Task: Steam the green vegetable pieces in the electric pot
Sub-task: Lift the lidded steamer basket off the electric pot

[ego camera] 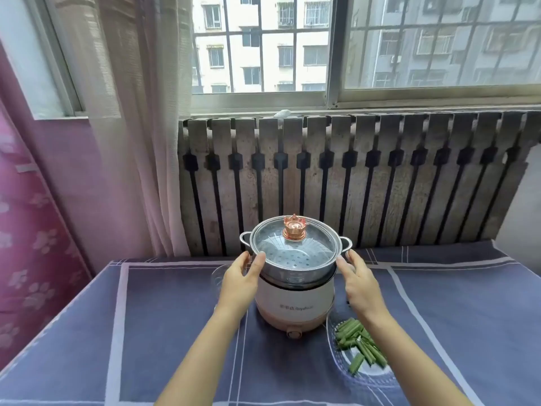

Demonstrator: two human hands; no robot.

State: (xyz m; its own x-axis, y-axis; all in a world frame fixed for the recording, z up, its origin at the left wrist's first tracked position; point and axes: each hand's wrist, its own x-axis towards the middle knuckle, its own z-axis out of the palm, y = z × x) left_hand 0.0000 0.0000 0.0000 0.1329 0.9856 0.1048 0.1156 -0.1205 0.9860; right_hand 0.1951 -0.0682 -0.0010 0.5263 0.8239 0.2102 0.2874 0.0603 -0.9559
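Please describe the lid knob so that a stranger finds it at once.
On the blue checked tablecloth stands a white and pink electric pot. A round glass lid covers its steel steamer basket. The small copper crown-shaped knob is the only shiny orange piece there.

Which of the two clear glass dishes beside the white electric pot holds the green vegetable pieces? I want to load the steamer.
The clear glass dish right of the white electric pot holds the green vegetable pieces; no greens show in the left glass dish.

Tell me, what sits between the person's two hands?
In the head view, the steel steamer basket with its glass lid, atop the electric pot, fills the stretch between the left hand and right hand.
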